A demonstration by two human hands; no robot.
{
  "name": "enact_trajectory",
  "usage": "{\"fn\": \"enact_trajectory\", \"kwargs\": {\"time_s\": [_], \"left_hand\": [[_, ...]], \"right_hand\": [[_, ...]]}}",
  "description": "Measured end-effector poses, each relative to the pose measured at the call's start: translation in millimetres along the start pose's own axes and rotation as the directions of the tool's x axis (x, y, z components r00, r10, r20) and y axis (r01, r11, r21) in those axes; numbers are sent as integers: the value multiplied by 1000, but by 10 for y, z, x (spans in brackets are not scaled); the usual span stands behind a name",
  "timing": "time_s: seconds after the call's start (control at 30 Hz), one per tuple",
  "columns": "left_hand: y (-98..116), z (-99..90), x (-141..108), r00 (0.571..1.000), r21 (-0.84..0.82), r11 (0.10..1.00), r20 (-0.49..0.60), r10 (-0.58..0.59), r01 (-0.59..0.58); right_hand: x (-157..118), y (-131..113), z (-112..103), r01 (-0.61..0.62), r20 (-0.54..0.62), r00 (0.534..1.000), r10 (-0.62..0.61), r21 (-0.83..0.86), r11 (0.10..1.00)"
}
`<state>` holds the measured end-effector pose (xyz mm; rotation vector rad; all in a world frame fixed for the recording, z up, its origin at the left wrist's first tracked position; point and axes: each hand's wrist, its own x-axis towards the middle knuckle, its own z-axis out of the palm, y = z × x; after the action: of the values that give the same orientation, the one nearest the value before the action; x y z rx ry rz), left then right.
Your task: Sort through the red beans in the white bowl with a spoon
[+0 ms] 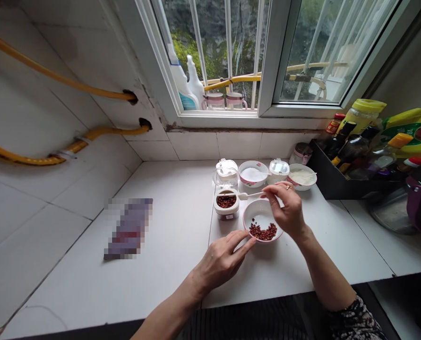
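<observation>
My right hand [284, 208] pinches the handle of a small white spoon [244, 196]. The spoon's bowl is beside the mouth of an open jar [227, 213] that holds dark red-brown grains like Sichuan peppercorns [226, 202]. Below my right hand stands a white bowl [246, 218] with a pink rim. More of the same peppercorns [263, 232] lie in the near part of that bowl. With fingers stretched out, my left hand [227, 255] touches the bowl's near left rim; its thumb is hidden.
Behind are a white-lidded container [227, 166], a bowl of white granules [253, 174], another lidded jar [279, 169] and a bowl of pale contents [301, 177]. A black box [332, 182] of bottles stands right, near a pot [390, 215]. A blurred purple packet [129, 229] lies left.
</observation>
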<state>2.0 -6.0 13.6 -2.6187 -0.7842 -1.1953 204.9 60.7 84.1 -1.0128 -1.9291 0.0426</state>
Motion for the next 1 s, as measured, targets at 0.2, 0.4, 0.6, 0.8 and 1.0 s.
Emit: {"fn": "enact_trajectory", "kwargs": {"time_s": [0.2,0.4,0.6,0.8,1.0], "left_hand": [[1,-10,1,1000,-21,1000,-12,5,-6],[-5,-11,-11,1000,-29,1000,4,-7,7],[4,-24,-18,999,-45,999,22,-26,27],[-1,-27,-28,1000,-49,999,25,-16,18],[-3,-19,-41,999,-57,998,39,-21,23]], "right_hand": [[-40,226,-318,74,321,947,13,-258,963],[-119,133,-349,15,491,863,118,-257,966],[-132,55,-205,-109,482,865,144,-99,989],[-123,154,-222,-129,401,901,165,-115,985],[-130,209,-112,-246,433,868,242,-48,968]]}}
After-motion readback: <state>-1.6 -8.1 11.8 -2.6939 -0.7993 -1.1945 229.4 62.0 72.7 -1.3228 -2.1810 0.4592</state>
